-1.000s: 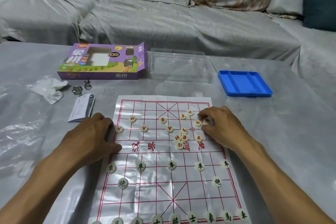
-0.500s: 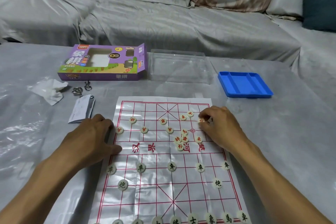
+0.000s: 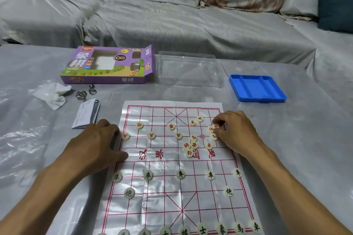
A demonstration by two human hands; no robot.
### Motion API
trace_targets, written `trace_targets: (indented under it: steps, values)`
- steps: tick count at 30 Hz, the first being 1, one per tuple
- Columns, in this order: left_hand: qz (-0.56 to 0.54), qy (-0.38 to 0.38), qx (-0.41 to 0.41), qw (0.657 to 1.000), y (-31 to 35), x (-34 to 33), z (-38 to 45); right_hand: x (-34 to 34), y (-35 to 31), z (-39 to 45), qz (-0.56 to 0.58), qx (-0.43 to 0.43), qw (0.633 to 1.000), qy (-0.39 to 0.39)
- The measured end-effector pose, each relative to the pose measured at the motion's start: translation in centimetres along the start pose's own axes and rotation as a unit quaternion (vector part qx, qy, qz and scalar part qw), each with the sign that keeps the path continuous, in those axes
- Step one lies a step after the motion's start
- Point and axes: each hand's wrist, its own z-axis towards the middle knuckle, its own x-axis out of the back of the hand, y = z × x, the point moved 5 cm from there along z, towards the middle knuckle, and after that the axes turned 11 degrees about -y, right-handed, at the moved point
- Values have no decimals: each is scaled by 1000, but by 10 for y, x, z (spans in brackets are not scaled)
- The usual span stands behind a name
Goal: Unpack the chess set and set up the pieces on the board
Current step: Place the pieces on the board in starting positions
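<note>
Since a second ago the right hand (image 3: pixel 236 132) has drawn its fingertips in over the red pieces at the board's (image 3: pixel 162 192) right side and now pinches one red piece (image 3: pixel 215 125) between thumb and forefinger, the other fingers curled. The left hand (image 3: pixel 95 144) has hardly shifted — it lies flat, fingers relaxed, on the board's left edge, probably to stop the thin sheet from sliding. The board is a glossy, creased plastic sheet printed with red lines, spread on the film-covered counter (image 3: pixel 286 149). The pieces are small pale discs: black-lettered ones (image 3: pixel 180 174) stand in order on the near half, while a loose cluster of red ones (image 3: pixel 191 146) waits unsorted near the river — a few already sit on line crossings.
</note>
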Motion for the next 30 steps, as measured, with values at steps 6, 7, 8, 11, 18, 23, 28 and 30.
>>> trace_targets:
  steps: [6,7,8,11,18,23,28,30]
  values:
    - [2,4,-1,1000,-1,0,0,1,0,0,25,-3,1000,16]
    - [3,4,0,1000,-1,0,0,1,1,0,15,-9,1000,24]
    - [4,4,0,1000,-1,0,0,1,1,-1,4,-14,999,29]
    - [4,3,1,1000,0,-1,0,-1,1,-1,-2,-19,999,27]
    - [10,1,-1,1000,-2,-1,1,-5,-8,0,40,20,999,-13]
    - [11,0,-2,1000,-2,-1,1,-2,-3,-1,34,6,999,12]
    - [9,1,-2,1000,-1,-1,1,-5,-5,-1,31,5,999,-10]
    - [9,1,-3,1000,-1,-1,0,-1,-2,-1,41,-3,999,-26]
